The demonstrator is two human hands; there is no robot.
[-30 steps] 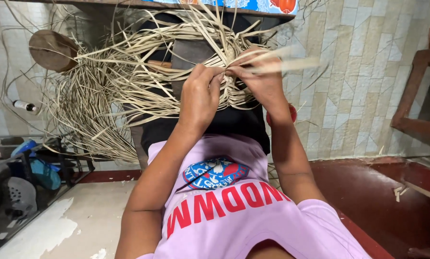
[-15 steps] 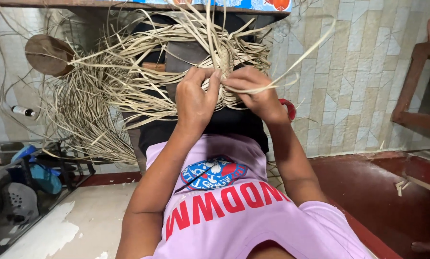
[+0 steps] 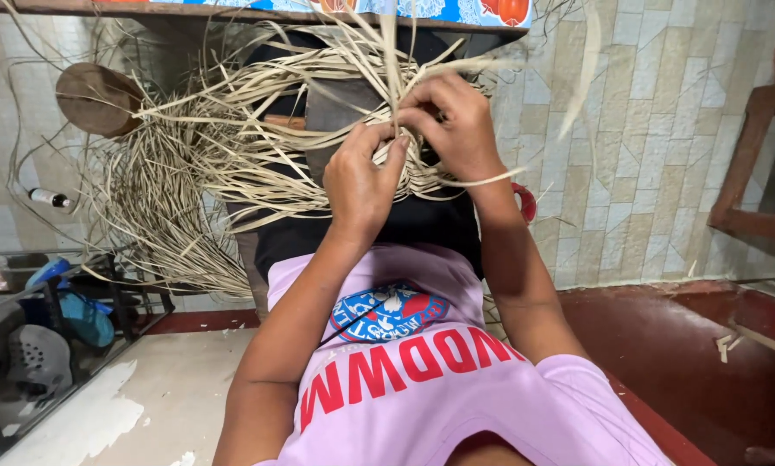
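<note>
Over the last second my hands have shifted up and to the right across the work, and the long strand that trailed out to the right half a second ago now stands nearly upright above my fingers. I read that as 1 strand pulled through and tightened, with the next crossing coming under my fingertips; the weaving is in progress, with most of the strands still loose.

My left hand is curled, thumb and fingertips pinched on a few pale, flat straw-coloured weaving strips at the point where they cross. My right hand is closed just above it, fingers bent over the same crossing and gripping 1 or 2 strips; the 2 hands touch at the fingertips.

The strips sit on my lap, over the black cloth on my legs, below the edge of the dark wooden tabletop. They are thin, stiff and ribbon-like, fanning out in a loose tangle to the left and hanging down toward the floor, with several ends sticking up past my knuckles. How much is already woven under my hands I cannot tell; they cover it.

A round brown wooden disc lies at the left of the tangle, and the wall behind is beige tile.
</note>
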